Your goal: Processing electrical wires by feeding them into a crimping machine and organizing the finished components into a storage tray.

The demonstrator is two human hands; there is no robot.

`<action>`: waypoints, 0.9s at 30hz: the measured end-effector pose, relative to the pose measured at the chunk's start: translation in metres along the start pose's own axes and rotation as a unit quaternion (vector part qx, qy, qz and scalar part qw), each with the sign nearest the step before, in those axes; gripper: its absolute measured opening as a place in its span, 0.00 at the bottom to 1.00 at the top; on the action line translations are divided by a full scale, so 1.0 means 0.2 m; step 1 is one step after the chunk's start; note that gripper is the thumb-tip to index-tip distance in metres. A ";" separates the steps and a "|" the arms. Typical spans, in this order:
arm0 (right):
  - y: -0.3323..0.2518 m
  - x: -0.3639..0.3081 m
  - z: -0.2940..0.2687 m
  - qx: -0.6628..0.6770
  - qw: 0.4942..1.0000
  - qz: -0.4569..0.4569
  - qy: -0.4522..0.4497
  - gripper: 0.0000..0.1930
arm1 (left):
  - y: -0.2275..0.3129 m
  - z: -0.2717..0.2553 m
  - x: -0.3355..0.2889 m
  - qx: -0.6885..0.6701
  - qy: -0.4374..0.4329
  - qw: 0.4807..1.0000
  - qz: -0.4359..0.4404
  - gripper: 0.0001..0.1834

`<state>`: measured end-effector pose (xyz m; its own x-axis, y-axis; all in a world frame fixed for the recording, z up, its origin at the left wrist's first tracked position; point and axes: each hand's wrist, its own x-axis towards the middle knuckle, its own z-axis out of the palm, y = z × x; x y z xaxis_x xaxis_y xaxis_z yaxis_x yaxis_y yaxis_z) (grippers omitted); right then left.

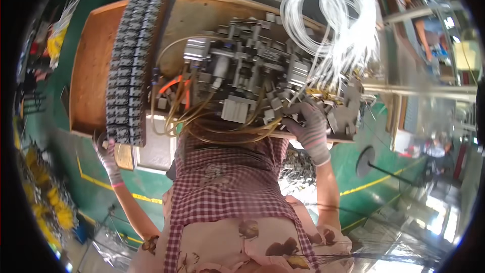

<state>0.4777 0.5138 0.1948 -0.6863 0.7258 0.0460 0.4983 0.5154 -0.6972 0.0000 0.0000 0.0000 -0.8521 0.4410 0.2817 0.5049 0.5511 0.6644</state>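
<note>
My left hand [108,159], in a striped glove, is at the lower left corner of a long rack of grey and black connector-like parts [126,71]. Its fingers curl around something small and dark that I cannot make out. In a matching glove, my right hand [310,130] reaches to the right front of a metal fixture [247,65] made of many blocks and cylinders. Thumb and fingers come together there, beside amber tubes [202,121] and the end of a white cable; what they grip is hidden. A large coil of white cables [328,10] lies beyond this hand.
A shallow wooden tray [91,65] extends under the rack at the left. An orange tube [172,85] bends beside the fixture. To the right, a round dark disc on a pole [366,161] stands over the green floor. Yellow bundles [45,197] are at the far left.
</note>
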 end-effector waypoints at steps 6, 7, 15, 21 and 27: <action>0.03 -0.02 -0.05 0.037 0.999 0.004 0.008 0.15 | 0.32 -0.01 -0.02 -0.297 0.101 0.943 -0.116 0.25; 0.03 -0.03 -0.06 0.031 0.999 -0.001 0.010 0.15 | 0.39 -0.01 0.01 -0.374 0.120 0.913 -0.111 0.25; -0.03 -0.12 -0.12 0.023 0.999 0.027 -0.024 0.14 | 1.38 0.18 0.13 -0.475 0.038 0.875 -0.085 0.35; 0.06 -0.10 -0.06 0.045 0.998 0.021 0.045 0.11 | 1.78 0.58 0.04 -0.529 -0.154 0.828 -0.100 0.36; 0.03 -0.12 -0.04 0.105 0.987 0.115 0.050 0.13 | 2.12 0.80 -0.06 -0.535 -0.354 0.750 -0.159 0.41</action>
<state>0.5022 0.5033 0.1952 -0.5070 0.8594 -0.0664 0.5063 0.2346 -0.8299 0.2468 0.3409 0.1670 -0.4278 0.8826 -0.1951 -0.4304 -0.0091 0.9026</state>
